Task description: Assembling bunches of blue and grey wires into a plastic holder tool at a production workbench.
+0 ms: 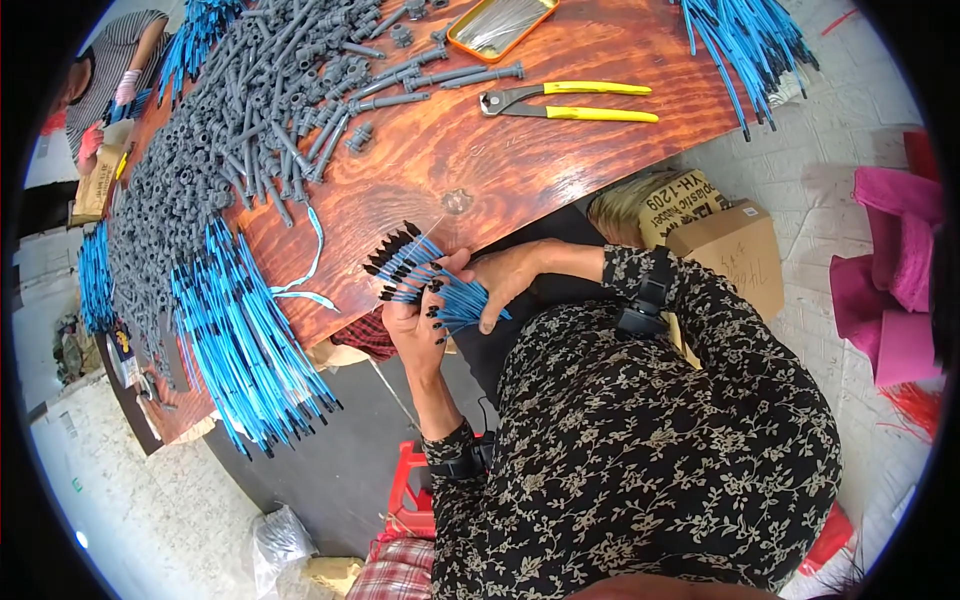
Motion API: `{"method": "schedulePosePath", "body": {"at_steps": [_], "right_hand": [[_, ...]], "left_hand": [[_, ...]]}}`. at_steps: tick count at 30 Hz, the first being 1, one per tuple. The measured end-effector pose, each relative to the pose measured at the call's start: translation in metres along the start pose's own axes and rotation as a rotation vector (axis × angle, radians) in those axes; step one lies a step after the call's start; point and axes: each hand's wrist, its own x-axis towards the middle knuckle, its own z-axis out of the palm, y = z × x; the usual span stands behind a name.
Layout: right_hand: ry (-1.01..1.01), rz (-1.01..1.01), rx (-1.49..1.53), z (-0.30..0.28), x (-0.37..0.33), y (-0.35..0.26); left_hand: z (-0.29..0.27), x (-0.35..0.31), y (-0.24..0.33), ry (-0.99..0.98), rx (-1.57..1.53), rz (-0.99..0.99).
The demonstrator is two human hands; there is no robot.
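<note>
A bundle of thin blue tubes with black tips (pixel 462 300) is held in front of me, just off the table's near edge. My left hand (pixel 415 318) is closed round its tip end, and black tips fan out past the fingers toward the table. From the other side my right hand (pixel 507 277) wraps over the blue lengths. The bundle's far ends are partly hidden by my palms. On the table lie yellow-handled end-cutting pincers (pixel 570 103), apart from both hands.
Grey plastic fittings (pixel 250 100) heap over the wooden table (pixel 440 150). More blue tubes (pixel 250 340) overhang its left edge, others (pixel 745 50) its far right corner. An orange tray (pixel 502 28) holds thin wires. Cartons (pixel 735 255) stand right; another person works far left.
</note>
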Motion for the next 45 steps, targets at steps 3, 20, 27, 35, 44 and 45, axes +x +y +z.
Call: {"method": "schedulePosePath", "body": {"at_steps": [3, 20, 27, 35, 44, 45], "right_hand": [[0.263, -0.041, -0.136, 0.006, -0.021, 0.002], [0.688, -0.310, -0.067, -0.058, -0.070, -0.099], [0.509, -0.253, 0.180, -0.044, -0.038, -0.114], [0.780, -0.391, -0.003, -0.035, -0.027, -0.107], [0.714, -0.229, 0.156, -0.040, -0.026, -0.109], [0.712, -0.220, 0.151, -0.040, -0.027, -0.110]], "left_hand": [[0.000, 0.000, 0.004, -0.026, 0.007, 0.006], [0.007, 0.000, 0.006, -0.035, 0.048, 0.032], [0.000, -0.002, 0.006, -0.044, 0.098, 0.070], [0.006, 0.000, 0.009, 0.051, 0.076, 0.034], [0.010, 0.002, 0.006, 0.099, -0.004, 0.041], [0.011, 0.002, 0.006, 0.101, 0.014, 0.033]]}}
